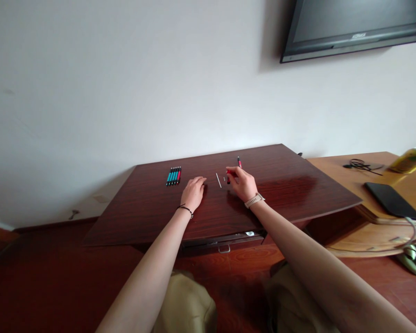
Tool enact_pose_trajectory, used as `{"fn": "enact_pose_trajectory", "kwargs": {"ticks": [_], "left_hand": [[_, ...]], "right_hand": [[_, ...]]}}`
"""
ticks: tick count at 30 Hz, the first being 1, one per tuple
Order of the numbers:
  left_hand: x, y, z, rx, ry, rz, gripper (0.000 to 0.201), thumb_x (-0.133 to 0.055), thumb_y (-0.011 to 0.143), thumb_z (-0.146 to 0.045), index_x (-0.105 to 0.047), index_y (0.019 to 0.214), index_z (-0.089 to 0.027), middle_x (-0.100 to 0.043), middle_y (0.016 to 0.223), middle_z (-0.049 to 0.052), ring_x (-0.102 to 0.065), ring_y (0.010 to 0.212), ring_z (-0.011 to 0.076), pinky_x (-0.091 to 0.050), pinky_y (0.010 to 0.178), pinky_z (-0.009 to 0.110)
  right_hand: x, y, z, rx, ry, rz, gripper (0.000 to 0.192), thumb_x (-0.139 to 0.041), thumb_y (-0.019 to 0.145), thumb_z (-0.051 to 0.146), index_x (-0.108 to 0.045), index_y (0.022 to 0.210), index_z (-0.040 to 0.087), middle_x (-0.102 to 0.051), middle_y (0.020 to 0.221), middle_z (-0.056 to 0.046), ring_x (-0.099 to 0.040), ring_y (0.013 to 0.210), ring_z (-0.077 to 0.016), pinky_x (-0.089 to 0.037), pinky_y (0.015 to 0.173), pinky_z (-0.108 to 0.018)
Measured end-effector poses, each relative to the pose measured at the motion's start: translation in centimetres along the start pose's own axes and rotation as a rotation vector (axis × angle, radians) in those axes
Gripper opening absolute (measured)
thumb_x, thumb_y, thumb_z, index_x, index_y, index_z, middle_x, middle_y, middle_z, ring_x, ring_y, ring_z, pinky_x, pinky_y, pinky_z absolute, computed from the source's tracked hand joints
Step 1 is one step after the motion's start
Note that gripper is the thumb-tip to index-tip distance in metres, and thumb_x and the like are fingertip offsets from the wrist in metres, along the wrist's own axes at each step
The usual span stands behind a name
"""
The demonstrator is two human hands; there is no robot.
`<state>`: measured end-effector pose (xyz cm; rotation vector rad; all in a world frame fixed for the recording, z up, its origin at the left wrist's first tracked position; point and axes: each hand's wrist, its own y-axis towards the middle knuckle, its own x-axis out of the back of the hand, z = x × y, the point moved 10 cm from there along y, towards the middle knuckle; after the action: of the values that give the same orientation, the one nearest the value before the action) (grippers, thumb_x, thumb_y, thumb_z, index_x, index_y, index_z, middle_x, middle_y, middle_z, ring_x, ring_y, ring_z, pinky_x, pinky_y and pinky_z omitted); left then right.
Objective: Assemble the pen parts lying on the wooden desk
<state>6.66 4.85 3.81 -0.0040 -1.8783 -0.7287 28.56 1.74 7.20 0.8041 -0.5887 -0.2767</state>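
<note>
My right hand [244, 183] is closed in a pinch on a red pen barrel [228, 172] with a black end, held just above the dark table [142, 208]. My left hand [194, 190] rests palm down on the tabletop with its fingers stretched out and holds nothing. Between the hands lies a thin white pen refill [218, 180], and beside it a tiny part [224, 178] too small to name. Beyond my right hand a red and black pen [239, 162] is partly hidden. Left of my left hand, several teal pens [172, 176] and a red one [179, 175] lie side by side.
A lighter wooden desk [350, 173] adjoins on the right, bearing a black phone [392, 200] with a white cable, a coiled black cable [360, 165] and a yellow can [409, 160]. A television [357, 27] hangs on the wall behind. My knees are below the table's front edge.
</note>
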Motion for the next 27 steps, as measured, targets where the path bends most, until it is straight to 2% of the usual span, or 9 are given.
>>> {"fn": "enact_pose_trajectory", "kwargs": {"ticks": [6, 14, 27], "left_hand": [[-0.2, 0.0, 0.1, -0.004, -0.002, 0.009, 0.039, -0.049, 0.102, -0.011, -0.073, 0.130, -0.022, -0.072, 0.136, 0.009, -0.065, 0.121, 0.0290, -0.053, 0.111, 0.044], [0.2, -0.1, 0.3, 0.031, -0.027, 0.010, 0.031, -0.054, 0.099, -0.009, -0.078, 0.111, -0.024, -0.075, 0.117, 0.009, -0.069, 0.110, 0.0262, -0.057, 0.101, 0.039], [0.2, 0.4, 1.0, 0.078, -0.030, -0.013, 0.020, -0.061, 0.098, -0.014, -0.078, 0.095, -0.023, -0.073, 0.106, 0.009, -0.068, 0.102, 0.0256, -0.056, 0.097, 0.039]], "right_hand": [[0.3, 0.0, -0.3, -0.020, 0.027, -0.004, 0.024, -0.058, 0.103, 0.029, -0.071, 0.122, 0.025, -0.082, 0.107, -0.006, -0.079, 0.090, -0.0230, -0.062, 0.087, -0.037], [0.5, 0.1, -1.6, -0.086, 0.098, -0.044, 0.024, -0.061, 0.101, 0.033, -0.070, 0.122, 0.025, -0.082, 0.104, -0.007, -0.080, 0.088, -0.0230, -0.064, 0.087, -0.038], [0.9, 0.1, -2.4, -0.121, 0.107, -0.071, 0.027, -0.064, 0.100, 0.039, -0.070, 0.121, 0.024, -0.081, 0.099, -0.007, -0.079, 0.083, -0.0223, -0.065, 0.085, -0.038]]}}
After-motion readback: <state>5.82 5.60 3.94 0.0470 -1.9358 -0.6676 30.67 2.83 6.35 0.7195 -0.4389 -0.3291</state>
